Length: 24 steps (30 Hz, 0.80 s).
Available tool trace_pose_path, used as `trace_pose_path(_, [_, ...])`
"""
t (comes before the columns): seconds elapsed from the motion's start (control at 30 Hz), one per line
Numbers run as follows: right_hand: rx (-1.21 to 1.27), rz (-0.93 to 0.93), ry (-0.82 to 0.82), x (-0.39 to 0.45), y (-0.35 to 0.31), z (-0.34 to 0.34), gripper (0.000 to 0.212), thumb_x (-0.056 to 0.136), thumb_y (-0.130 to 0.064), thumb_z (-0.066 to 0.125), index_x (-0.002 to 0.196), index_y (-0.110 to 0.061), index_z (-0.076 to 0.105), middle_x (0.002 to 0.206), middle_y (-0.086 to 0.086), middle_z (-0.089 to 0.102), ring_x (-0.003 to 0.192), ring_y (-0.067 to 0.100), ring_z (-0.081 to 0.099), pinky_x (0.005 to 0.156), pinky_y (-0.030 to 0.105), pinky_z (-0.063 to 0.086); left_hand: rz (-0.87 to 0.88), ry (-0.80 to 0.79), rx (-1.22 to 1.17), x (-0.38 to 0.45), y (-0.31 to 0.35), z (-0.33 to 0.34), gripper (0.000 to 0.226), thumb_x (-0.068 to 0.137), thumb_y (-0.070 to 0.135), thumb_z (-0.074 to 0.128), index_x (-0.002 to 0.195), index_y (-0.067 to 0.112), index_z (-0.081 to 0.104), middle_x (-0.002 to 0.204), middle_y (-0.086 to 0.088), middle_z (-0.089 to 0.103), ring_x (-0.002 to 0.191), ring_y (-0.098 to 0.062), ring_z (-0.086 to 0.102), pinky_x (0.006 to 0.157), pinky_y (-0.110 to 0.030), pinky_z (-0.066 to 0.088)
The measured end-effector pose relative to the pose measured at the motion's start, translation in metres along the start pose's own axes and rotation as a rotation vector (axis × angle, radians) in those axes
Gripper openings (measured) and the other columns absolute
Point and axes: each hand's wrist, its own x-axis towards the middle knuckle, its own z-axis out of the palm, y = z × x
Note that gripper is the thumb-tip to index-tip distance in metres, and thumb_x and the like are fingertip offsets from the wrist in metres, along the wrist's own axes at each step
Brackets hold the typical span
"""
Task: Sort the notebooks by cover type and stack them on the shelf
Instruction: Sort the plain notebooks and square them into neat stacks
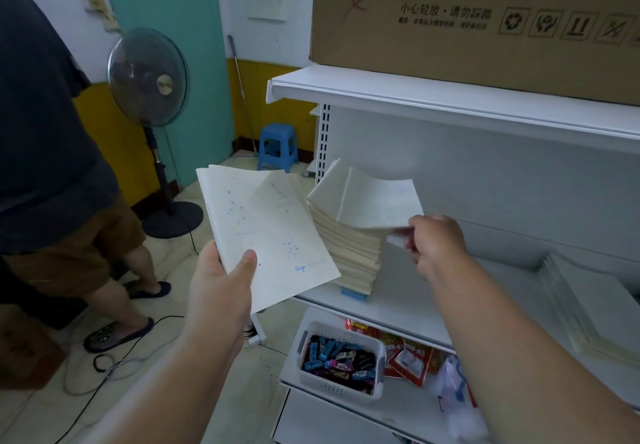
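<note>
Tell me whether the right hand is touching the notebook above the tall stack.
Touching. The head view shows the right hand pinching the near edge of the notebook held above the tall stack.

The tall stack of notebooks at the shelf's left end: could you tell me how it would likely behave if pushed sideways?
The tall stack would probably shear rather than slide whole, since its thin notebooks already sit fanned. It looks heavy, being many deep. It stands near the shelf front edge, so upper copies might spill.

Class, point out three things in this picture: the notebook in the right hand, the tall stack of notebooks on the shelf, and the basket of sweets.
Notebook (379, 201): head view, middle of its pale cover.
Stack of notebooks (349, 253): head view, side edges.
Basket (377, 386): head view, front right wall.
</note>
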Motion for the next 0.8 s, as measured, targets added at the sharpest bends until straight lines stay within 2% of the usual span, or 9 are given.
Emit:
trace_pose_path(0.07, [0.337,0.092,-0.116,-0.015,-0.002,-0.003,0.018,0.093,0.001,0.048,0.085,-0.014,0.049,0.069,0.014,0.069,0.037,0.011,0.037,0.038,0.015,0.019,0.006,0.005,0.005,0.001,0.002,0.001,0.017,0.101,0.02,0.056,0.112,0.033,0.059,0.105,0.012,0.071,0.097,-0.018,0.068,0.073,-0.046,0.06])
trace_pose_path(0.13, [0.419,0.133,-0.219,-0.039,-0.003,-0.007,0.015,0.096,0.002,0.048,0.09,-0.011,0.05,0.073,0.015,0.071,0.038,0.009,0.034,0.034,0.016,0.019,0.003,-0.001,-0.016,0.001,0.003,0.004,0.014,0.101,0.022,0.055,0.108,0.033,0.058,0.103,0.011,0.07,0.093,-0.018,0.068,0.066,-0.043,0.059])
trace_pose_path(0.2, [0.386,0.163,-0.307,-0.064,0.005,-0.01,0.008,0.097,-0.001,0.052,0.099,-0.008,0.053,0.086,0.018,0.069,0.042,0.009,0.037,0.033,0.02,0.024,-0.013,-0.011,-0.06,0.0,0.003,0.006,0.01,0.101,0.026,0.056,0.107,0.034,0.058,0.103,0.01,0.071,0.092,-0.018,0.069,0.067,-0.041,0.058])
trace_pose_path(0.3, [0.197,0.102,-0.469,-0.096,0.021,-0.009,0.017,0.096,-0.002,0.054,0.111,-0.011,0.056,0.094,0.021,0.072,0.044,0.011,0.039,0.036,0.021,0.029,-0.033,-0.044,-0.113,-0.002,0.004,0.008,0.02,0.095,0.035,0.065,0.114,0.032,0.06,0.105,0.011,0.074,0.099,-0.017,0.072,0.081,-0.046,0.059])
trace_pose_path(0.4, [-0.067,-0.065,-0.545,-0.114,0.024,-0.008,0.02,0.094,-0.002,0.052,0.107,-0.016,0.06,0.086,0.01,0.075,0.046,0.011,0.041,0.042,0.024,0.031,-0.075,-0.09,-0.131,-0.007,0.003,0.007,0.03,0.089,0.02,0.074,0.115,0.029,0.06,0.103,0.009,0.075,0.098,-0.019,0.072,0.08,-0.047,0.06])
trace_pose_path(0.5, [-0.328,-0.253,-0.492,-0.117,0.016,-0.012,0.004,0.094,-0.032,0.06,0.093,-0.028,0.063,0.08,-0.007,0.07,0.055,0.006,0.05,0.054,0.025,0.042,-0.044,-0.14,-0.143,-0.02,0.003,0.005,0.036,0.091,0.008,0.069,0.12,0.028,0.06,0.111,0.007,0.074,0.102,-0.021,0.071,0.083,-0.048,0.059])
trace_pose_path(0.6, [-0.497,-0.313,-0.433,-0.102,0.006,-0.019,0.039,0.085,-0.067,0.058,0.094,-0.029,0.061,0.087,-0.006,0.064,0.072,0.008,0.058,0.064,0.027,0.046,0.017,-0.146,-0.185,-0.043,0.002,0.006,0.03,0.096,0.01,0.063,0.117,0.031,0.06,0.111,0.01,0.073,0.102,-0.016,0.071,0.084,-0.045,0.057])
trace_pose_path(0.7, [-0.239,-0.175,-0.484,-0.085,-0.006,-0.029,0.061,0.072,-0.076,0.063,0.105,-0.024,0.062,0.109,0.001,0.07,0.094,0.019,0.067,0.082,0.039,0.055,0.018,-0.295,-0.179,-0.064,0.0,0.02,0.027,0.092,0.016,0.064,0.114,0.031,0.061,0.111,0.008,0.074,0.103,-0.019,0.071,0.084,-0.046,0.055])
trace_pose_path(0.8, [0.157,-0.041,-0.499,-0.065,-0.004,-0.051,0.032,0.09,-0.04,0.068,0.11,-0.016,0.064,0.101,0.007,0.076,0.087,0.024,0.074,0.079,0.045,0.06,-0.005,-0.41,-0.017,-0.076,-0.005,0.052,0.034,0.085,0.028,0.075,0.115,0.034,0.061,0.112,0.007,0.074,0.105,-0.022,0.071,0.088,-0.053,0.056])
